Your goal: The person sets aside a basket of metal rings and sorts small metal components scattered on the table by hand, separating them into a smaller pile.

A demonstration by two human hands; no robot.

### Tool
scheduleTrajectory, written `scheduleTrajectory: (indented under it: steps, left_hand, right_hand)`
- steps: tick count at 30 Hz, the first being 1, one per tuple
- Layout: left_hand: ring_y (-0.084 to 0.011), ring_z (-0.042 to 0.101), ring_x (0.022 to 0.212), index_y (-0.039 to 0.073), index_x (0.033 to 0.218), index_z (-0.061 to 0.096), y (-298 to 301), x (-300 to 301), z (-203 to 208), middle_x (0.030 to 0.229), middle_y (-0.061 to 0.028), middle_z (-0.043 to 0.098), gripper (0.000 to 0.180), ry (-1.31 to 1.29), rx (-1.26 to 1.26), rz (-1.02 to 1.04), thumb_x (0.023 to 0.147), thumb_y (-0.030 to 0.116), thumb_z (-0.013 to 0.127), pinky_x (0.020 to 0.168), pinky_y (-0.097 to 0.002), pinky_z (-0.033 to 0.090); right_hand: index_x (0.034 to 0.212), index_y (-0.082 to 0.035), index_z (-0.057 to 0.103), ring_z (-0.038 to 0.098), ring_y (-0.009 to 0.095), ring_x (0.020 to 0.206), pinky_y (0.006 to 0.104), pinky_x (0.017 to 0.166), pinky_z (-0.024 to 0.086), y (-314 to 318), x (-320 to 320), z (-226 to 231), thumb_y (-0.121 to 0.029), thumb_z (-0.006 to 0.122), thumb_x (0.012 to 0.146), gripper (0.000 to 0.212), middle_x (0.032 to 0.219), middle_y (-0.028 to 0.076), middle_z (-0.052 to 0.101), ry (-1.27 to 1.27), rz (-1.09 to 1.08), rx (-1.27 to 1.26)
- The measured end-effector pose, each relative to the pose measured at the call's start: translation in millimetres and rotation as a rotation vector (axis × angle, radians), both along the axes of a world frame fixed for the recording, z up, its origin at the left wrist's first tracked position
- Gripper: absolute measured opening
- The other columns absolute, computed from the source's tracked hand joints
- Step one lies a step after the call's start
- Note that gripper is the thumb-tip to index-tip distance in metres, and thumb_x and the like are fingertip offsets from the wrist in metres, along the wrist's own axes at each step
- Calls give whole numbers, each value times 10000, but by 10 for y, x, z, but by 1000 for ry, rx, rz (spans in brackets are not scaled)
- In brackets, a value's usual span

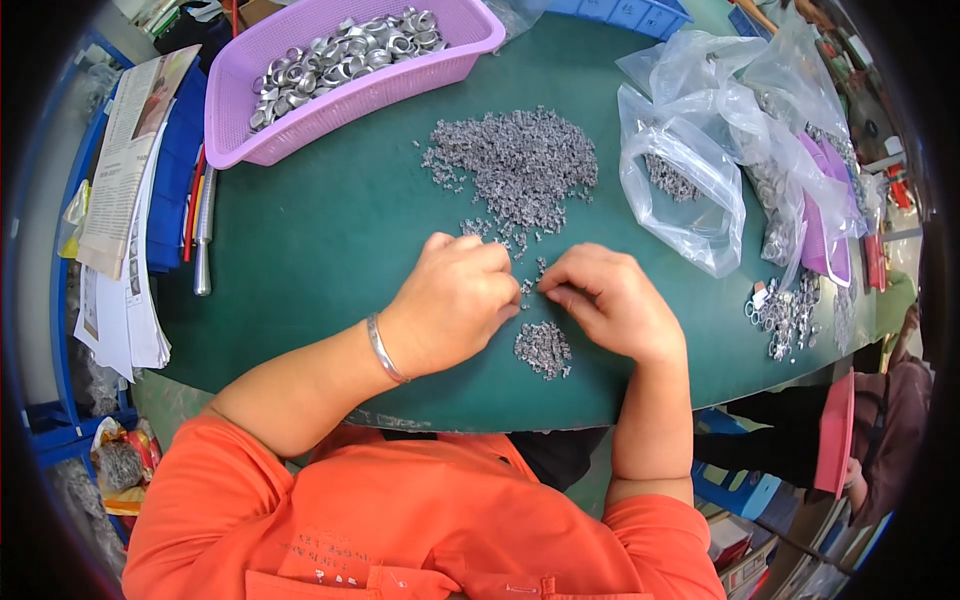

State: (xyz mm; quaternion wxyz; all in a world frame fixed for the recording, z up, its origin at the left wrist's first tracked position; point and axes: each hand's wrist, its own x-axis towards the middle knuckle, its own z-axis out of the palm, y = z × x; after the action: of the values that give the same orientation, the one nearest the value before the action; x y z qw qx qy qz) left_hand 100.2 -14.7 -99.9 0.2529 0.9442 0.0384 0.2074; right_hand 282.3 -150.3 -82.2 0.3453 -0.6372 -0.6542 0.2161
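Observation:
A large heap of small grey parts (pixel 515 165) is spread over the green tabletop (pixel 310 245). Close to my body sits a smaller pile of the same kind of parts (pixel 543 350). Between the two, a few loose parts (pixel 526 288) lie in the gap between my hands. My left hand (pixel 455 297) is curled with its fingers drawn together at the heap's near edge; whatever it pinches is hidden. Facing it, my right hand (pixel 612 300) has thumb and forefinger pressed together beside the loose parts. Anything in that pinch is too small to make out.
A purple basket (pixel 355 95) of metal rings stands at the far left. Clear plastic bags (pixel 690 190) and scattered metal pieces (pixel 785 315) lie to the right. Papers (pixel 125 190) and a metal-handled tool (pixel 204 235) border the left side. Another person (pixel 870 430) is at the right.

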Motion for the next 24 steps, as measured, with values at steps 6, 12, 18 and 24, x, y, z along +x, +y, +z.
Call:
scheduleTrajectory:
  steps: [6, 12, 18, 24]
  left_hand:
    - [-212, 595, 835, 104, 822, 707, 40, 60, -18, 846, -2, 597, 109, -38, -45, 84, 757, 66, 786, 759, -368, 407]
    - [-218, 592, 840, 96, 826, 707, -4, 91, -71, 854, -7, 601, 97, -13, -29, 70, 768, 60, 777, 771, -368, 406]
    - [-232, 590, 847, 90, 823, 702, 34, 49, -47, 850, -19, 596, 99, 3, 0, 74, 764, 41, 765, 772, -372, 406]
    - [-244, 584, 841, 86, 813, 682, 11, 34, -1, 835, -36, 578, 95, 32, -1, 74, 772, 37, 752, 771, -377, 404]
  right_hand:
    - [871, -36, 694, 605, 305, 836, 400, 732, 508, 31, -26, 26, 3, 729, 769, 115, 848, 86, 627, -39, -66, 87]
    - [868, -54, 703, 565, 293, 831, 408, 749, 485, 91, -75, -92, 4, 724, 739, 143, 847, 72, 587, -157, -65, 100]
    - [877, -40, 699, 589, 306, 852, 411, 768, 494, 54, -34, -61, 17, 709, 763, 128, 847, 86, 611, -58, -120, 149]
    - [876, -18, 695, 616, 320, 833, 412, 744, 512, -18, 6, -9, 35, 696, 771, 118, 854, 111, 635, -48, 0, -1]
